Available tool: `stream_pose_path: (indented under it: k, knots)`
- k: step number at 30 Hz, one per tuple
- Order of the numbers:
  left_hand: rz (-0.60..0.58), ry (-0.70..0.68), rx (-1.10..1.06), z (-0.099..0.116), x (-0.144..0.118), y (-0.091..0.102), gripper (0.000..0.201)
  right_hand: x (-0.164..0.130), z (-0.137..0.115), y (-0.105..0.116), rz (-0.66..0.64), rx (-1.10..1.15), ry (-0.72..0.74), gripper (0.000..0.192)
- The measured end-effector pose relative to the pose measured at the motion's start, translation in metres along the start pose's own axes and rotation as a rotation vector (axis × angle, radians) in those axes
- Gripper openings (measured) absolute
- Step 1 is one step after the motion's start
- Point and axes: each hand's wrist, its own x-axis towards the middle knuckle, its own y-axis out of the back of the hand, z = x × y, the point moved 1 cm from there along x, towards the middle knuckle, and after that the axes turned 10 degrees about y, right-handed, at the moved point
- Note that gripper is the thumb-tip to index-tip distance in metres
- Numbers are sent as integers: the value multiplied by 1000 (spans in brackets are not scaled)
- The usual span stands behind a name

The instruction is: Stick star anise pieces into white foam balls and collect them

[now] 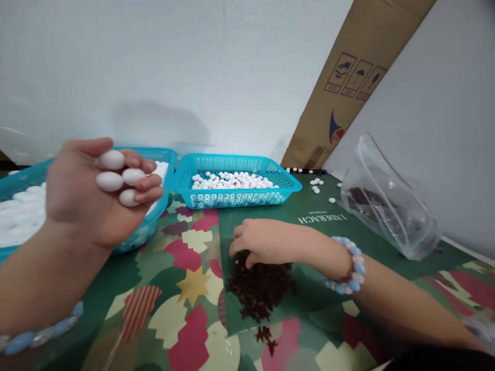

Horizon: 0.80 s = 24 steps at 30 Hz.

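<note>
Four white balls (109, 181) rest in a person's upturned left hand (83, 201), its grip curled around them, held in front of a blue tub (166, 155) at left. The right hand (266, 241) dips its fingertips into the far side of a dark brown pile (263, 293) on the patterned counter (195, 301); whether that grip pinches anything cannot be told. The smooth balls crowd against one another, so a slackened finger or tilted palm could send one rolling off. The pile looks loose, and a hasty sweep might scatter it, as with the stray bits (265, 335) at its near end. The balls appear slightly oval, long axis roughly left to right, with no distinct front; the pile stretches far to near, its narrower end pointing toward the person.
</note>
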Motion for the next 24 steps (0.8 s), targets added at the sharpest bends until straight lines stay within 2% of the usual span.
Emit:
stream_pose_path:
  k: [2, 4, 13, 21, 24]
  knots:
    - [-13, -15, 180, -6, -5, -8, 43, 2, 4, -4, 13, 46, 37, 16]
    - [3, 19, 258, -11, -7, -12, 42, 4, 7, -7, 23, 80, 57, 12]
    - [-45, 191, 369, -23, -8, -10, 32, 5, 7, -11, 83, 192, 8, 11]
    - [-66, 224, 391, -28, -9, -7, 32, 0, 5, 0, 270, 265, -94, 10]
    - [-98, 221, 391, -30, -10, -6, 31, -5, 2, 7, 365, 421, -143, 13]
